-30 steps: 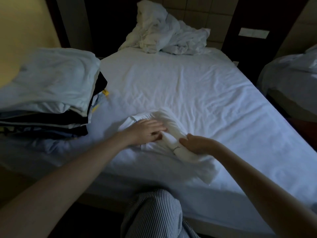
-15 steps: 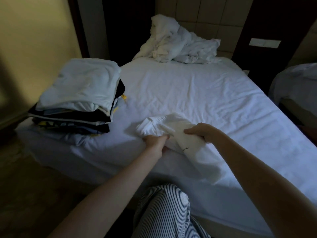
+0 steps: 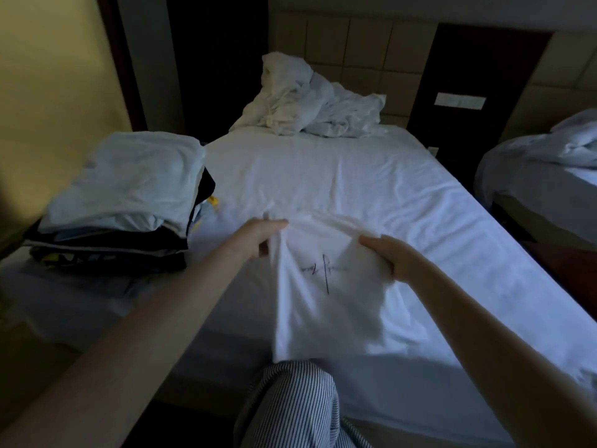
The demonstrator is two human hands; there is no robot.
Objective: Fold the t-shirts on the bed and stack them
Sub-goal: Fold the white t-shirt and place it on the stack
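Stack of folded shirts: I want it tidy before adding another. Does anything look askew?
Yes. The stack of folded shirts is uneven: its pale top shirt bulges over the dark layers, and a yellow scrap pokes out beside it.

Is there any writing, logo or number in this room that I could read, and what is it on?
White t-shirt: a thin dark print like a handwritten scribble, crossed by one long stroke; too blurred to read.
Pale wall plate on the dark panel: no text can be made out.
Nothing else shows any lettering, so no text can be quoted.
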